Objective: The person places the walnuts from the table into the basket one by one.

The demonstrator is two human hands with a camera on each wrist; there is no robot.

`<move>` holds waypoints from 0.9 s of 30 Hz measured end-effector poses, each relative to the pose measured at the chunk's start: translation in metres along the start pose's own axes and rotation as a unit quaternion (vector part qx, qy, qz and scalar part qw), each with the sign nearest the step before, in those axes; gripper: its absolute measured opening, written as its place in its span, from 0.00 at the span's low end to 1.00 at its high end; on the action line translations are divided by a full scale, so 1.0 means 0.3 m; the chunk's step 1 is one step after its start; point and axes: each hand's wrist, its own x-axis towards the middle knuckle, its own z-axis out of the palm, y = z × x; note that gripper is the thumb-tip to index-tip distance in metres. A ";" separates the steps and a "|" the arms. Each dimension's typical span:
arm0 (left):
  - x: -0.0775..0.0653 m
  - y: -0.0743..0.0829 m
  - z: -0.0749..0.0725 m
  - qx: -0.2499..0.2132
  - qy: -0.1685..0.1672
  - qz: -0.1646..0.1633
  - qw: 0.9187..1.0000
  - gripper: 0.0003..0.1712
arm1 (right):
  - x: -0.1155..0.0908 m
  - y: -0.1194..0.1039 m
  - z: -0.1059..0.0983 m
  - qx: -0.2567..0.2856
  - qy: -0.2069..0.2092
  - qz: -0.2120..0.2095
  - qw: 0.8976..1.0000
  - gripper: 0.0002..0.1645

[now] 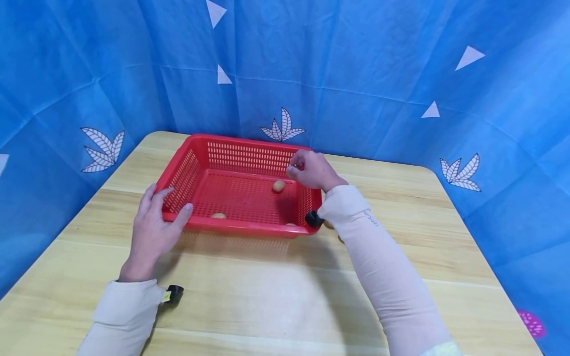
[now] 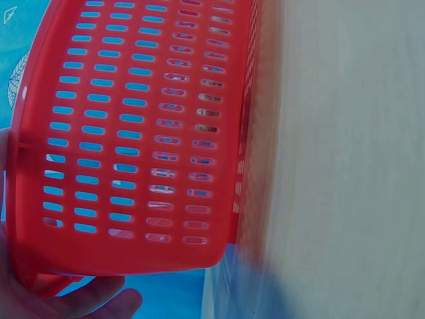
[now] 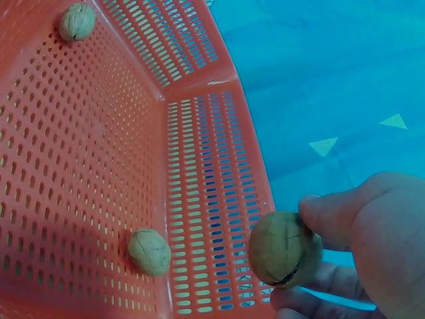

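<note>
A red plastic basket (image 1: 240,225) with slotted walls stands on the table. My left hand (image 1: 156,227) holds its near left corner, thumb over the front rim and fingers at the left side; the left wrist view shows fingertips (image 2: 119,302) by that corner. Over the basket's right end, my right hand (image 1: 311,170) pinches a walnut (image 3: 282,249) between thumb and fingers. Inside lie a walnut (image 1: 278,186) towards the right, another walnut (image 1: 218,216) near the front wall, and a third walnut (image 1: 291,224), mostly hidden by the front rim.
Beside the basket's right wall, partly covered by my right sleeve, small brown round things (image 1: 328,224) lie on the wooden table (image 1: 249,301). A blue patterned curtain (image 1: 365,89) hangs behind and around the table. Each wrist carries a small black camera (image 1: 175,294).
</note>
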 end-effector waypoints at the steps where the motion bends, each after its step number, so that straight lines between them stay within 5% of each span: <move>1: 0.000 0.000 0.001 0.000 0.001 0.001 1.000 0.41 | -0.001 0.000 -0.001 -0.002 0.000 0.000 1.000 0.15; 27: -0.002 -0.002 0.011 -0.001 -0.004 -0.006 1.000 0.43 | -0.054 0.160 -0.072 -0.007 0.064 -0.014 0.998 0.15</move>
